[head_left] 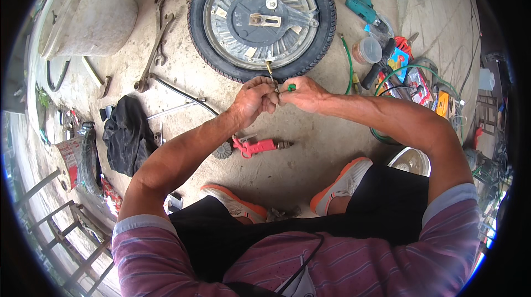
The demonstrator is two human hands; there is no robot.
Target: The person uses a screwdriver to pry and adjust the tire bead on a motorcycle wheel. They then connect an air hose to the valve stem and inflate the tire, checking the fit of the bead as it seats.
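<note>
A wheel with a black tyre (202, 48) and a grey metal hub (243, 37) lies flat on the floor ahead of me. From the near side of its rim a brass valve stem (269, 66) points toward me. My left hand (255, 99) is closed in a pinch at the stem's near end, and its fingertips hide what they grip. Right beside it, my right hand (304, 94) pinches a small green piece (291, 87); its exact kind is hidden by the fingers. The fingertips of both hands almost meet just off the tyre's near edge.
Left of the wheel are wrenches (150, 56), a hammer (103, 85), a pale bucket (105, 20) and a black cloth (127, 136). A pink air gun (257, 146) lies below my hands. Rightward are a teal drill (362, 9), a plastic jar (368, 50) and a green hose (348, 56).
</note>
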